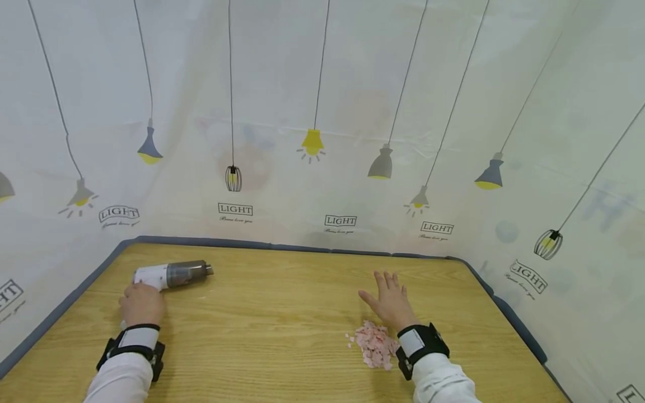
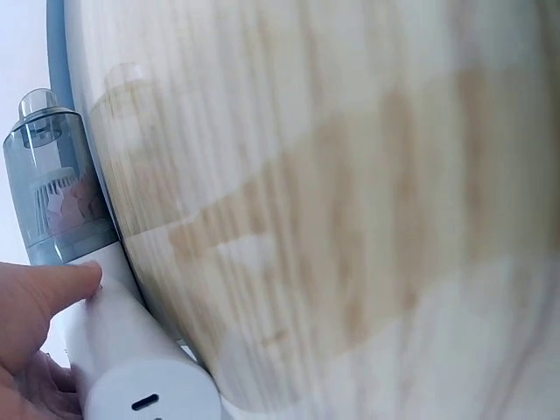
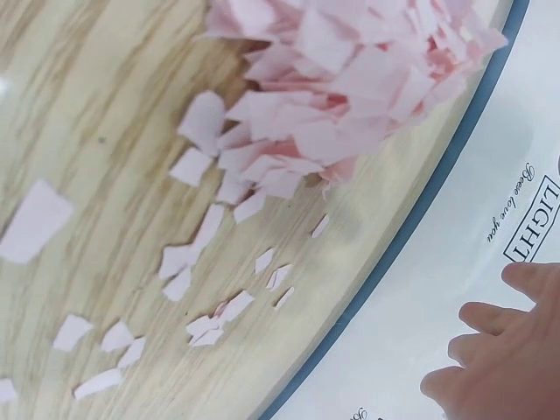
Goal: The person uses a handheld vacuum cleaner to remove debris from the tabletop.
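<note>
On the left side of the table lies a handheld vacuum cleaner [image 1: 186, 273] with a white body and a smoky see-through dust cup. My left hand [image 1: 143, 305] grips its white end, nozzle pointing right. In the left wrist view the thumb [image 2: 74, 284] lies along the white body, and some pink bits [image 2: 70, 213] show inside the dust cup [image 2: 52, 188] beside a ribbed filter. A heap of torn pink paper scraps [image 1: 374, 344] sits at the right. Just beyond it my right hand [image 1: 390, 302] is spread with straight fingers, holding nothing.
Loose paper scraps [image 3: 206, 328] lie scattered beside the heap. The wooden table [image 1: 262, 313] has a dark blue padded edge [image 1: 302, 248]. A pale sheet [image 1: 282, 101] printed with hanging lamps stands behind it and along both sides. Both wrists wear black straps.
</note>
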A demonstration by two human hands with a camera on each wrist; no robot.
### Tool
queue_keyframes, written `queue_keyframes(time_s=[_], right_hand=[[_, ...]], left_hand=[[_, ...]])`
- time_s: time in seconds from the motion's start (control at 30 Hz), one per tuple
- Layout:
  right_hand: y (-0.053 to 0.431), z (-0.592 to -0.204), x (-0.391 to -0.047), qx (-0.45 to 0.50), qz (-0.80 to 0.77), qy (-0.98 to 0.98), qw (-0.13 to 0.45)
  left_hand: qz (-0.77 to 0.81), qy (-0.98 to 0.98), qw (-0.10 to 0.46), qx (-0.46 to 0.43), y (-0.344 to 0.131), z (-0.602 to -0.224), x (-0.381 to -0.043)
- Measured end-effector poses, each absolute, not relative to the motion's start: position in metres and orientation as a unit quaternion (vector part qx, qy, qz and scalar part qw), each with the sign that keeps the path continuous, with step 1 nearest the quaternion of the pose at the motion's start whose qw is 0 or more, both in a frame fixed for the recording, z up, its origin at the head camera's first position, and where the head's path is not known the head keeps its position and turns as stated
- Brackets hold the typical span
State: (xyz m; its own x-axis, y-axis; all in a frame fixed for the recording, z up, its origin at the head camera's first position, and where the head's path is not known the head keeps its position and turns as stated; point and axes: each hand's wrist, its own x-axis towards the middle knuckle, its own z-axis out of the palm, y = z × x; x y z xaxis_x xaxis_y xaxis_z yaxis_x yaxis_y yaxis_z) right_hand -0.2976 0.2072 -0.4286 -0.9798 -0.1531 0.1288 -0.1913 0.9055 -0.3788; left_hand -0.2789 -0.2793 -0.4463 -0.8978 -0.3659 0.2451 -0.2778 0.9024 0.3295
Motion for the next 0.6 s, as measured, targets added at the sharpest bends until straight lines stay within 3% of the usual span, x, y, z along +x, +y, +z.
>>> queue_keyframes(time_s=[0.23,0.6], right_hand=[[0.208,-0.430,-0.298,0.091,0.195,-0.975,0.051],[0.218,-0.432,-0.299,0.081,0.197,-0.976,0.046]], left_hand=[[-0.211,-0.940,0.128,0.234,-0.283,-0.452,-0.279],[-0.172,-0.958,0.083,0.212,-0.284,-0.446,-0.279]])
